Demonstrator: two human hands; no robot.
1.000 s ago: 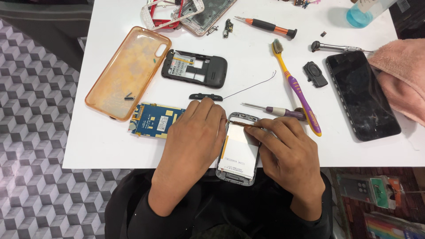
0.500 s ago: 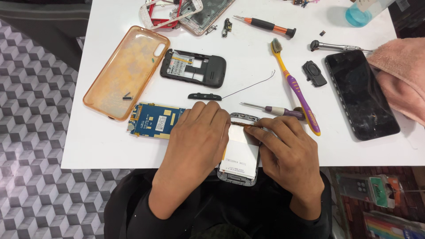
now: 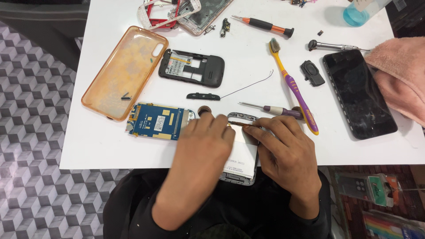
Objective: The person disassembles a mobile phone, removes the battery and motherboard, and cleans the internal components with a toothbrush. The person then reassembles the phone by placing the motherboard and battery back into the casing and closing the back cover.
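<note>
the work lies on a white table whose near edge crosses the bottom third of the view; beyond its left edge the floor shows a grey cube-pattern tile. taking the blue circuit board as the landmark: just to its right both hands meet over an opened phone frame with a pale panel, which hangs partly over the table's near edge. the left hand lies flat across the frame's left side, fingers together and pressing down. the right hand rests on the frame's right side, its fingertips pinched on a thin tool laid at the frame's top edge.

up and left of the board lies one orange phone case. straight above the board sits one black phone housing, and between the two a small black strip with a thin wire trailing right. counted further right of the board: two screwdrivers, one purple-handled just above the right hand and one orange and black far up; one yellow and purple toothbrush; one black smartphone; one pink cloth at the far right edge; one blue bottle at the top right.
</note>
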